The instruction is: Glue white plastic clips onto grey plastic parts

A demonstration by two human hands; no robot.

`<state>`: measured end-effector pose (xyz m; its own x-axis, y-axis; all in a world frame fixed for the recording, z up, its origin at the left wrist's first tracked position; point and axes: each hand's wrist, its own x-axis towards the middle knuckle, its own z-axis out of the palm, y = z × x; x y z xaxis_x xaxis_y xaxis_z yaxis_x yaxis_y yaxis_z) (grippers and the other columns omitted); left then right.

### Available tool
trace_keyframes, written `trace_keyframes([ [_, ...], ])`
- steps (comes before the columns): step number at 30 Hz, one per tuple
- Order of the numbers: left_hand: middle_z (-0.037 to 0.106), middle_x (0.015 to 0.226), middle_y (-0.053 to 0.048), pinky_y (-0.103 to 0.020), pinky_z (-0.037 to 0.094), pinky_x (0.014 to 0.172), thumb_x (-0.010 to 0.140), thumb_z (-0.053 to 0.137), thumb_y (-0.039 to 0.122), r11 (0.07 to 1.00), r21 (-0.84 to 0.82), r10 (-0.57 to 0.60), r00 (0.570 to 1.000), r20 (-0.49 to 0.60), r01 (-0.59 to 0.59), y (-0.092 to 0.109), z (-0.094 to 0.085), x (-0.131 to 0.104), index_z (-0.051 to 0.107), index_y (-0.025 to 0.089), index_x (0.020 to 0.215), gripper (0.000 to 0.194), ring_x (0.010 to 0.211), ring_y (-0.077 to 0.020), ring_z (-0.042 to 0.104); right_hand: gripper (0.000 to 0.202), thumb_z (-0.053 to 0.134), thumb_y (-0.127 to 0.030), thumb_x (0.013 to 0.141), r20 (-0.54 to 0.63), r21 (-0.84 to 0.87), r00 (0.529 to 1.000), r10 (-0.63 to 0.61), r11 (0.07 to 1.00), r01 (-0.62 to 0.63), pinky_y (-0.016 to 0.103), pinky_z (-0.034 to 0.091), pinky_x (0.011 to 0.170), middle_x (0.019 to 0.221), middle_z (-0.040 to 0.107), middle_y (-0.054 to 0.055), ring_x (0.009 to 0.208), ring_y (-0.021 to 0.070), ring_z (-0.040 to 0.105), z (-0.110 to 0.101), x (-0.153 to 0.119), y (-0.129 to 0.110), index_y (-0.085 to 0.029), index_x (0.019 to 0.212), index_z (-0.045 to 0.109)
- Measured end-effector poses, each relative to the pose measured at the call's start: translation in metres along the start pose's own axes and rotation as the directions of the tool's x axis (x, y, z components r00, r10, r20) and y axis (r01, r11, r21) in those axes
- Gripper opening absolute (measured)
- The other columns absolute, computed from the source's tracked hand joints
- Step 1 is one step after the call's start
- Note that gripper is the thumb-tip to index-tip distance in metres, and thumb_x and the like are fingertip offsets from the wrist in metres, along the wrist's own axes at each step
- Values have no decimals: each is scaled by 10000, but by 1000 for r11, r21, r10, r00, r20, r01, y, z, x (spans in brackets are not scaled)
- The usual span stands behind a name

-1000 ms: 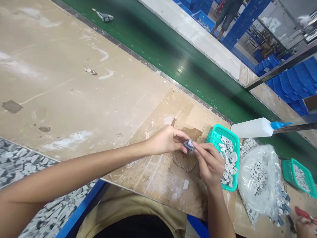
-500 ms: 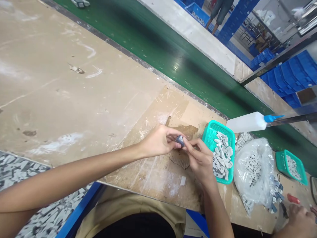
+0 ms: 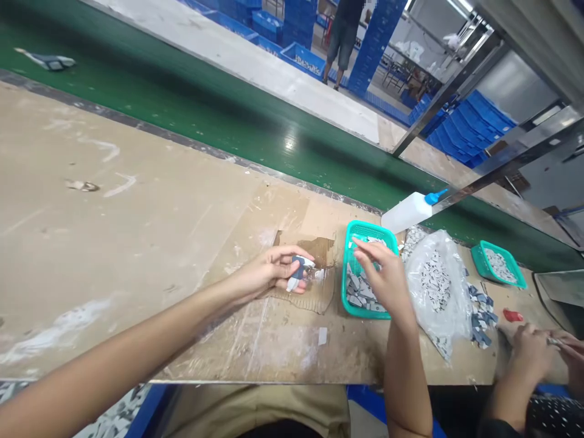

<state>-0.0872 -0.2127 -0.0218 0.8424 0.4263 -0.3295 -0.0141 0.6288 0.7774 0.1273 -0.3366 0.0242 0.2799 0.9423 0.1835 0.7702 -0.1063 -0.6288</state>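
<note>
My left hand is closed on a small dark blue and white plastic piece above the cardboard-covered bench. White parts of the piece stick out at its top and bottom. Over a green basket of small grey-white pieces hovers my right hand. Its fingers are stretched out and slightly apart, with no piece clearly visible between them. A torn brown cardboard patch lies just behind my left hand.
A white bottle with a blue nozzle leans behind the basket. To its right are a plastic bag of pieces, blue pieces and another green basket. A co-worker's hands work at far right. A green conveyor belt runs behind.
My right hand has left the piece and moved right, over the green basket. The left hand keeps the piece, now turned to show more white. The view has shifted.
</note>
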Motion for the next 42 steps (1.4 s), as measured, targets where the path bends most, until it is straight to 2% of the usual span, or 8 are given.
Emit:
trace_keyframes([
  [4, 665, 711, -73, -299, 606, 606, 685, 664, 53, 981, -188, -65, 995, -73, 50, 5, -8, 1, 628, 124, 907, 236, 591, -203, 681, 232, 603, -269, 885, 126, -217, 961, 247, 952, -216, 314, 476, 752, 891, 726, 67, 786, 205, 649, -19, -10, 20, -166, 1030, 751],
  [10, 639, 691, -86, -292, 604, 570, 713, 544, -16, 949, -310, -83, 992, -98, 49, 3, -17, 5, 594, 102, 936, 257, 573, -206, 679, 303, 772, -375, 720, 205, -350, 898, 388, 886, -303, 293, 454, 696, 875, 720, 78, 814, 234, 659, 4, -19, 31, -157, 929, 753],
  [18, 643, 716, -84, -299, 603, 571, 725, 521, -43, 919, -389, -114, 987, -113, 61, 6, -16, 3, 573, 98, 1022, 333, 586, -212, 683, 191, 628, -310, 751, 133, -214, 921, 366, 918, -334, 323, 515, 634, 712, 715, 72, 660, 234, 681, -2, -17, 37, -158, 823, 720],
  [21, 647, 718, -86, -294, 606, 584, 752, 508, -42, 901, -431, -100, 991, -93, 50, 6, -18, 4, 573, 94, 1029, 316, 605, -212, 692, 352, 626, -464, 785, 78, 93, 924, 374, 920, -380, 341, 556, 602, 755, 725, 79, 628, 233, 688, -7, -15, 26, -155, 940, 698],
  [24, 654, 703, -111, -272, 609, 612, 814, 478, -23, 884, -466, -82, 995, -55, 47, 6, -20, 6, 578, 83, 1004, 239, 617, -201, 698, 387, 730, -488, 711, 94, 394, 938, 333, 853, -342, 327, 580, 593, 740, 707, 56, 617, 213, 683, 5, -10, 10, -173, 930, 671],
  [27, 667, 725, -135, -260, 612, 647, 846, 454, -17, 879, -477, -51, 998, -30, 30, 8, -21, 8, 585, 73, 985, 212, 636, -198, 707, 292, 743, -430, 715, 155, 437, 957, 247, 851, -290, 314, 591, 655, 755, 708, 59, 676, 204, 692, 28, -2, -5, -177, 838, 666],
  [33, 698, 809, -129, -317, 618, 725, 883, 496, 53, 879, -455, 62, 980, -189, -143, 22, -37, 13, 608, 112, 1048, 207, 713, -218, 720, 271, 620, -376, 865, 136, 242, 987, 88, 963, -119, 308, 577, 700, 944, 747, 88, 787, 209, 708, 67, 6, -12, -185, 1007, 749],
  [42, 711, 869, -107, -274, 608, 699, 863, 632, 89, 883, -341, 131, 868, -479, -322, 34, -64, 26, 642, 123, 979, 121, 719, -177, 705, 237, 568, -279, 930, 124, -29, 988, -97, 994, 101, 293, 548, 692, 903, 770, 78, 746, 198, 709, 78, -2, -7, -203, 1018, 774],
])
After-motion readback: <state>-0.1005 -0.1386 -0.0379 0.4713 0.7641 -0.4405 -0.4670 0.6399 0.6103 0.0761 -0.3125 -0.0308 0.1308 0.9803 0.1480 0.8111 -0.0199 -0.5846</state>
